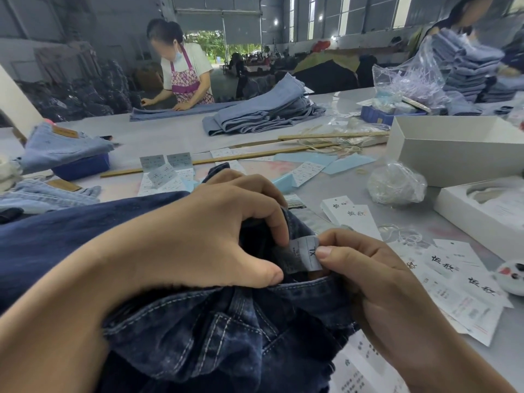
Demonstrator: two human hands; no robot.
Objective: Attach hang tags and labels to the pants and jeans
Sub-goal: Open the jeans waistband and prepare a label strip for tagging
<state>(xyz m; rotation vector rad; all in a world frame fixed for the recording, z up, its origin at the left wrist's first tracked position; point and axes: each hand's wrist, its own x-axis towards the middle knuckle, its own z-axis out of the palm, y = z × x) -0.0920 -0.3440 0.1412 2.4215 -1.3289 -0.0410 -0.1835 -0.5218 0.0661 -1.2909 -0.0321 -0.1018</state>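
Left hand [226, 231] grips dark jeans' waistband [297, 287]; right hand [377, 282] pinches the sewn XL size label [307, 253]. Hang tags [453, 279] at three o'clock lie unattached; tagging apparently pending.

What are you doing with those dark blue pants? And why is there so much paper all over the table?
A person is checking a pair of dark jeans. The left hand holds the waistband open, while the right hand pinches the sewn-in size label, which reads XL. The papers are white hang tags, lying loose on the table to the right, waiting to be attached. Across the table, another worker smooths out lighter blue pants.
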